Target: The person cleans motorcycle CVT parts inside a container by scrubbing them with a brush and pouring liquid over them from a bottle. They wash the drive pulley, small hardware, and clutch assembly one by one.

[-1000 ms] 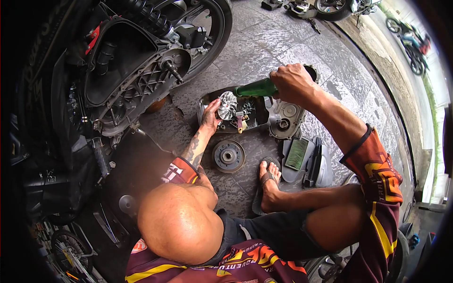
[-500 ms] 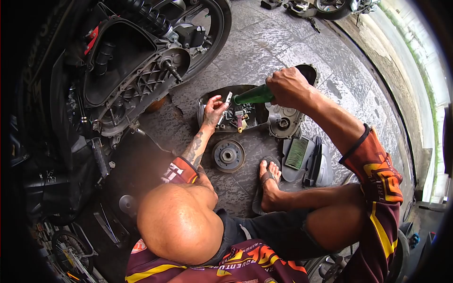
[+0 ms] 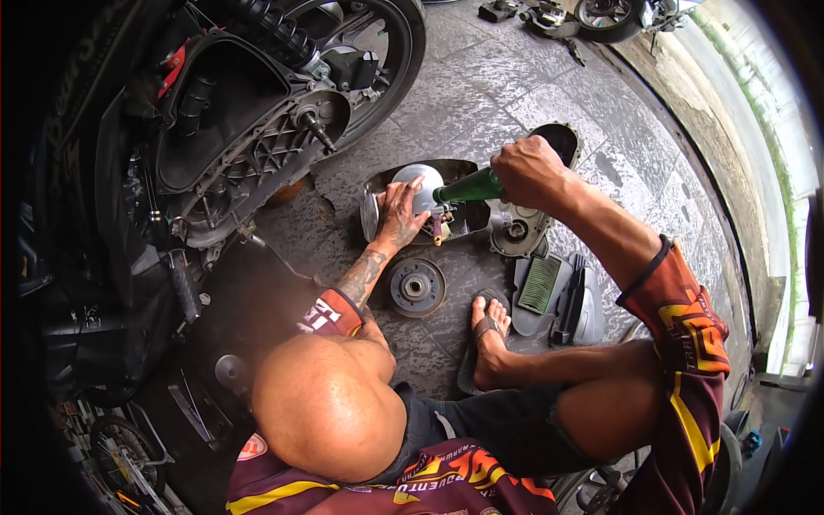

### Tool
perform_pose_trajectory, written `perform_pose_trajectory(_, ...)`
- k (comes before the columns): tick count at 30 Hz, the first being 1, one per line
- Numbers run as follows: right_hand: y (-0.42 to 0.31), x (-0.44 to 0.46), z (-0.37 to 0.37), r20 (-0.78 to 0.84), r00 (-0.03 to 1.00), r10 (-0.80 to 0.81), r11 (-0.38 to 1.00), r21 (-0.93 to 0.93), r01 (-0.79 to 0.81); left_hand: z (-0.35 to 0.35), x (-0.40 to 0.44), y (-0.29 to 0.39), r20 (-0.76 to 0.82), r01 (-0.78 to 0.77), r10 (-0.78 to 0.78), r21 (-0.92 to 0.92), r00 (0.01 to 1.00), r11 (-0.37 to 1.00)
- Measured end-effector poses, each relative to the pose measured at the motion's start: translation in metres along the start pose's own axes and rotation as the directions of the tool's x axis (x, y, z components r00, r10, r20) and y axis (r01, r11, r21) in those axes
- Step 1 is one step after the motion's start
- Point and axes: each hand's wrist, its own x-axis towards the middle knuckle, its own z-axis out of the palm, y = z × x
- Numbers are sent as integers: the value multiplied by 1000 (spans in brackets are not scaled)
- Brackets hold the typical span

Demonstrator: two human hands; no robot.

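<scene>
My left hand (image 3: pixel 397 221) grips a round silver metal disc (image 3: pixel 429 178), its broad face turned up towards me. In my right hand (image 3: pixel 534 176) is a green glass bottle (image 3: pixel 472 186), tilted with its neck pointing left at the disc's edge. I cannot make out whether liquid is coming out. Both hands are over a dark, shallow casing cover (image 3: pixel 474 225) lying on the floor. Inside it are small metal parts and a brush (image 3: pixel 438 230), partly hidden by the disc and my left hand.
A round clutch-like part (image 3: pixel 418 287) lies near my foot (image 3: pixel 491 343). To its right are a green air filter (image 3: pixel 539 283) and grey plastic covers (image 3: pixel 582 305). A metal engine cover (image 3: pixel 519 227) adjoins the casing. An opened-up scooter (image 3: pixel 283 129) stands at left.
My left hand has turned the disc from nearly edge-on to face-up and moved it slightly. The bottle in my right hand has shifted a little to the right.
</scene>
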Motion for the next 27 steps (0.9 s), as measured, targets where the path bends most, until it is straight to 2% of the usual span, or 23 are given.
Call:
perform_pose_trajectory(3,0,2,-1,-22,1000,4,1000,0,-4,-3,-1,3,31,8,-8,3,999,1000)
perform_pose_trajectory(6,4,4,-1,-46,998,31,999,-9,-32,-5,-3,3,25,-71,70,81,997,994)
perform_pose_trajectory(10,15,5,1,-97,991,87,996,-22,-89,-8,-5,6,92,-247,235,163,968,955)
perform_pose_trajectory(15,27,0,-1,-37,991,128,989,-69,-130,-5,-9,6,139,-299,273,231,952,926)
perform_pose_trajectory(23,21,2,-2,-71,992,104,994,-24,-106,-3,-10,8,143,-338,310,250,940,907)
perform_pose_trajectory(27,18,4,4,-85,995,58,998,1,-58,-5,-10,4,163,-284,250,237,954,929)
